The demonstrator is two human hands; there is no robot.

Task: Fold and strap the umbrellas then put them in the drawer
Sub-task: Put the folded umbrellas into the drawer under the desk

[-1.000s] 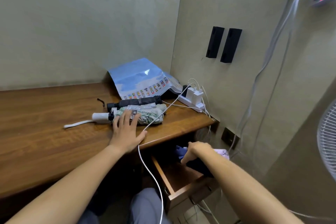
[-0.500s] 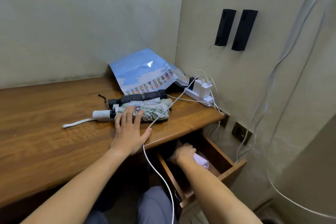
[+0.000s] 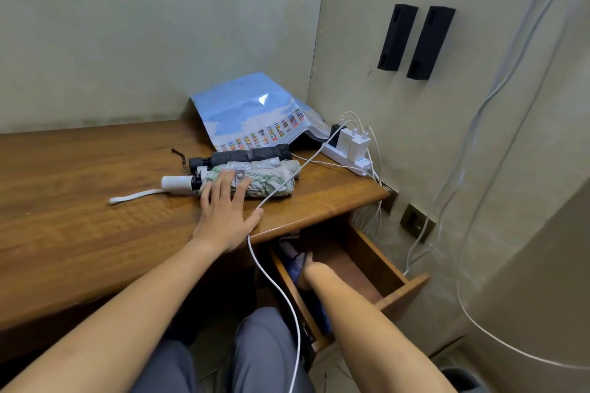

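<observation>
Your left hand [image 3: 225, 217] lies flat, fingers straight and spread, holding nothing, fingertips resting on the leaf-print umbrella [image 3: 255, 183] at 12 o'clock from your wrist, with two more folded umbrellas just behind it on the desk [image 3: 79, 217]. Your right forearm reaches into the open drawer [image 3: 376, 262] at 5 o'clock. The right hand [image 3: 308, 265] is mostly hidden against blue fabric [image 3: 295, 265], so I can't tell its grip.

No words, brands or numbers can be read anywhere; the only printed marks are rows of small coloured flags along the lower edge of the blue sheet [image 3: 255, 112], just behind the black umbrella [image 3: 252, 155]; any captions are too small to read.
</observation>
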